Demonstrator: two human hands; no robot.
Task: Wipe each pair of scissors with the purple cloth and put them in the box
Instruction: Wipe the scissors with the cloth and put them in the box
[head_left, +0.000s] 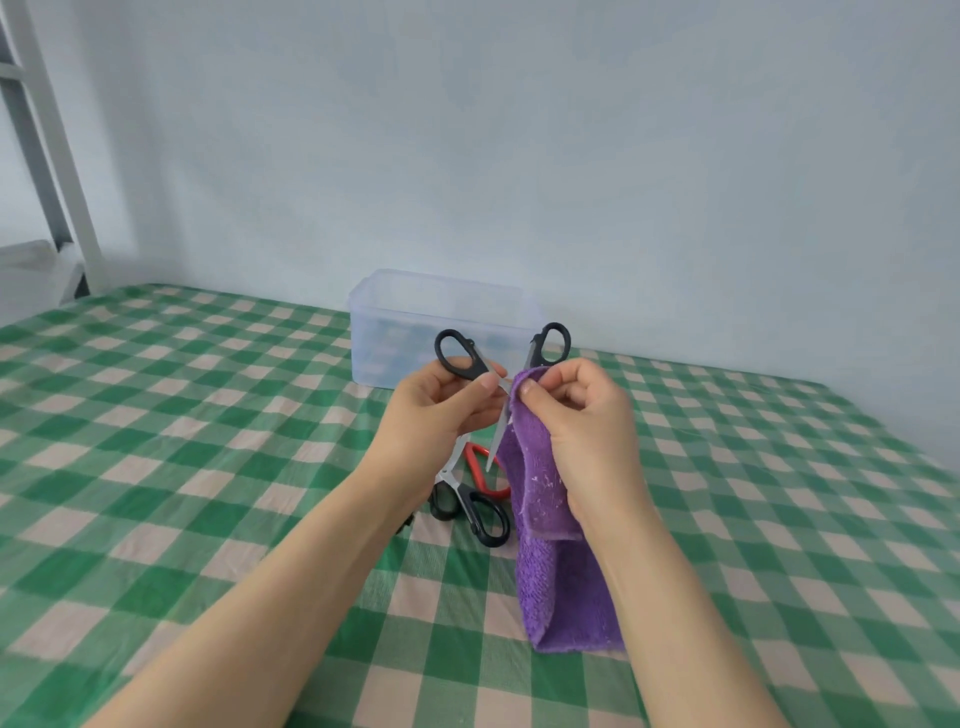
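Note:
My left hand grips a black-handled pair of scissors, held up with its blades spread open and the handles pointing away from me. My right hand pinches the purple cloth around one of its blades; the cloth hangs down to the bedsheet. One blade tip pokes out below the hands. Under the hands lie another black-handled pair and a red-handled pair, partly hidden. The clear plastic box stands open behind the hands.
Everything rests on a green and beige checked sheet against a pale wall. A white metal ladder frame rises at the far left.

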